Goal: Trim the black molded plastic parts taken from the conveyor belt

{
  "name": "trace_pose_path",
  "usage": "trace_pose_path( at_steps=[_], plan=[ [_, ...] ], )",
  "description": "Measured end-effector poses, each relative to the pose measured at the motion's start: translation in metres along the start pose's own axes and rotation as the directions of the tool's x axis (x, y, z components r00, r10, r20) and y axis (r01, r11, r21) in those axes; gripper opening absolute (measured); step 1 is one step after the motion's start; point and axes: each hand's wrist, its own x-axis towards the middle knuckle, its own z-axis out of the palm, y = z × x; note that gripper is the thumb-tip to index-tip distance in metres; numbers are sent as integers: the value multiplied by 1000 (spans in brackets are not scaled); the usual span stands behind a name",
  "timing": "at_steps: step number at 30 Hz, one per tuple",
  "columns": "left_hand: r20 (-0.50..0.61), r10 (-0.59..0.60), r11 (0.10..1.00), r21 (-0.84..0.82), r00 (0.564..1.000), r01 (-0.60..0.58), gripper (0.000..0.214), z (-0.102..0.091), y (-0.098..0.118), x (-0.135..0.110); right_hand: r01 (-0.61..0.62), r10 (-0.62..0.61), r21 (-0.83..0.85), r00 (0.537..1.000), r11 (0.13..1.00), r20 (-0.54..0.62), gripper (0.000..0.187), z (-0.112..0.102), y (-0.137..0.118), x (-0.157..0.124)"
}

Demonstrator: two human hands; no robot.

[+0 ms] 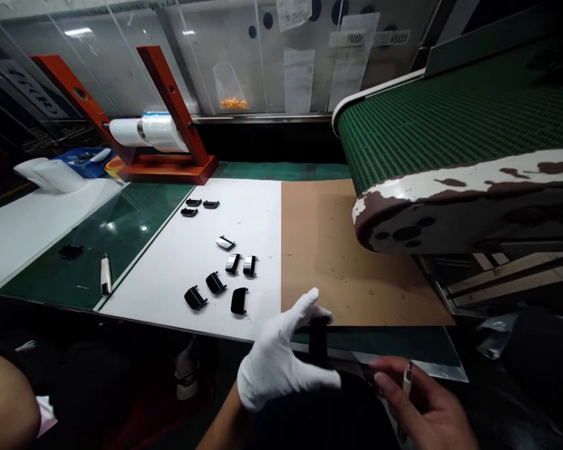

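My left hand (pixel 281 353), in a white glove, is closed around a dark black plastic part (pixel 318 342) between thumb and fingers, just in front of the table edge. My bare right hand (pixel 425 403) is to its right, with thumb and fingers wrapped round a slim pale-handled tool (pixel 407 379); its working tip is too blurred to make out. Several glossy black plastic parts (pixel 239 301) lie on the white sheet (pixel 159 275) to the left of my hands. Tiny dark curls are scattered over the brown board (pixel 316 250) beyond my left hand.
A green conveyor belt (pixel 450 119) with a chipped frame juts in from the right. An orange stand (pixel 169 165) holds film rolls (pixel 164 131) at the back left. A white-handled tool (pixel 105 276) lies on the green mat (pixel 136 215). Another person's arm (pixel 4 394) shows at left.
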Motion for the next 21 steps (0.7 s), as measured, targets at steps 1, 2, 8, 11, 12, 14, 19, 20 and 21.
trace_pose_path(
  at_steps=[1, 2, 8, 11, 12, 14, 19, 20, 21],
  plan=[
    [-19, 29, 990, -140, 999, -32, 113, 2, 8, -6, 57, -56, -20, 998, 998, 35, 15, -2, -6, 4],
    [-37, 56, 963, -264, 998, -63, 111, 5, 16, -12, 104, -103, -11, 994, 995, 47, 12, -3, -12, 7],
    [-43, 102, 900, -423, 994, -111, 108, 17, 36, -22, 225, -233, 68, 961, 972, 152, 10, 3, -37, 16],
    [-38, 80, 882, -463, 996, -88, 106, 21, 37, -23, 260, -268, 67, 950, 963, 161, 8, 4, -36, 13],
    [-36, 69, 876, -477, 997, -77, 106, 23, 38, -24, 266, -272, 63, 951, 962, 147, 7, 5, -35, 11],
    [-33, 52, 870, -489, 998, -61, 104, 25, 39, -24, 288, -292, 57, 951, 956, 101, 5, 5, -33, 9],
    [-29, 49, 870, -489, 998, -57, 98, 28, 45, -23, 341, -343, 51, 939, 939, 40, 7, 9, -31, 10],
    [-35, 47, 875, -480, 998, -58, 97, 27, 46, -23, 341, -343, 54, 939, 939, 38, 6, 10, -31, 11],
    [-39, 43, 886, -461, 998, -56, 97, 26, 48, -23, 342, -344, 58, 938, 938, 34, 6, 10, -31, 11]
  ],
)
